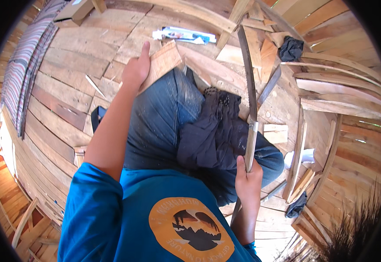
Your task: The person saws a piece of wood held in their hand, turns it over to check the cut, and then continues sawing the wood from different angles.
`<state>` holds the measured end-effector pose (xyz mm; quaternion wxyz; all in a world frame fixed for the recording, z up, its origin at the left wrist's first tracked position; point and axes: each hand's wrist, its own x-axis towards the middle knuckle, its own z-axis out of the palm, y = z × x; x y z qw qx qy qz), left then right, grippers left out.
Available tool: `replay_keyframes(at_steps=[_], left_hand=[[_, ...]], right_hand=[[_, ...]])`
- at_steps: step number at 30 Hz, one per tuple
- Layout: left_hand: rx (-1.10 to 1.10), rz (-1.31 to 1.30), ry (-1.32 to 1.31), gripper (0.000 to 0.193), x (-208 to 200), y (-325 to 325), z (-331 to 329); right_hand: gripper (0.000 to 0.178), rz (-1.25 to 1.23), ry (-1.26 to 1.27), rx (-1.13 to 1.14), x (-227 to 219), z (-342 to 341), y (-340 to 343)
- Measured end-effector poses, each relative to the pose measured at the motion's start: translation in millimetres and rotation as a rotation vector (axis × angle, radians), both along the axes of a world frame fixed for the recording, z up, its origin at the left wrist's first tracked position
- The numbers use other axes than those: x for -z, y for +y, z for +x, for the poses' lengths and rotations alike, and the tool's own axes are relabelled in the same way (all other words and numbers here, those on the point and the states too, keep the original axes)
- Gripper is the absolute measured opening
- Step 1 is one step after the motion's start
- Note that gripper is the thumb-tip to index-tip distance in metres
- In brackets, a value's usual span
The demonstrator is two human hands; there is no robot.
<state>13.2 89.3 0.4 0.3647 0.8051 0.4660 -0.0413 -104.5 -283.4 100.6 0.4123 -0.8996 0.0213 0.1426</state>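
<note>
My left hand (136,69) grips the edge of a short, pale wooden board (163,62), thumb pointing up and the other fingers mostly hidden. The board leans against my raised left knee. On the right, my right hand (248,180) is closed round the wooden handle (251,142) of a long knife. Its narrow dark blade (248,72) points away from me, upright in the view and apart from the board. A crumpled dark cloth (212,131) lies across my lap between the two hands.
Planks form the floor (77,56). Beyond my knees lie a blue-and-white plastic packet (184,35) and loose wood offcuts (232,56). Curved wooden strips (339,83) and a black bag (290,49) are at right. A striped mat (24,74) and a cardboard box (73,13) sit far left.
</note>
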Motion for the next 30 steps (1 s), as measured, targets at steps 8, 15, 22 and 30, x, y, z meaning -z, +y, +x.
replay_keyframes(at_steps=[8,15,22,30], left_hand=[[0.465,-0.307,-0.122,0.107,-83.2,-25.9,16.0],[1.014,-0.801,-0.152,0.093,-85.3,-71.6,67.2],[1.32,-0.033,-0.062,0.099,-86.7,-161.2,116.5],[1.504,0.399,-0.044,0.089,-3.9,-180.9,175.6]], right_hand=[[0.023,0.126,-0.02,0.156,28.4,14.3,-64.3],[0.029,0.275,0.078,0.395,28.0,34.4,-86.9],[0.029,0.457,0.164,0.505,43.3,51.0,-110.8],[0.024,0.559,0.318,0.653,64.5,72.9,-120.6]])
